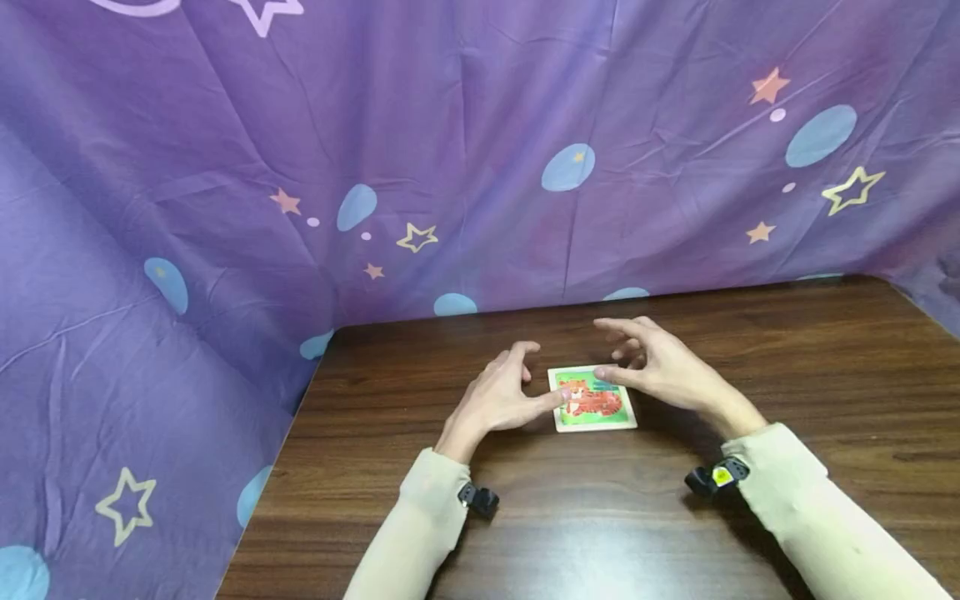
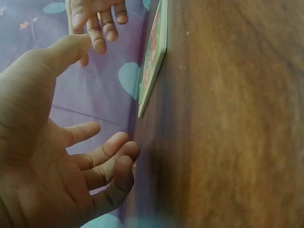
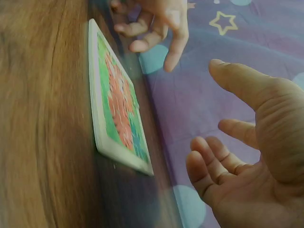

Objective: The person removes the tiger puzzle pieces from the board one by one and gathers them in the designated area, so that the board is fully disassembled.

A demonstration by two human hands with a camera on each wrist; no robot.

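Observation:
A small square picture puzzle (image 1: pixel 591 417) lies flat on the wooden table, showing an orange-red tiger-like animal on green inside a pale frame. In the right wrist view the puzzle (image 3: pixel 118 99) shows thin seams across its picture. My left hand (image 1: pixel 498 396) hovers at its left side, thumb over the picture's edge, fingers loosely bent. On the other side my right hand (image 1: pixel 656 362) hovers with its thumb above the upper right corner. Both wrist views show the hands apart from the puzzle (image 2: pixel 154 57), with nothing in the left hand (image 2: pixel 61 142) or right hand (image 3: pixel 256 152).
The brown wooden table (image 1: pixel 360 500) extends around the puzzle. Behind it and to the left hangs a purple cloth (image 1: pixel 480 150) with stars and blue ovals, meeting the table's back edge. Each wrist wears a black strap (image 1: pixel 480 500) over a pale sleeve.

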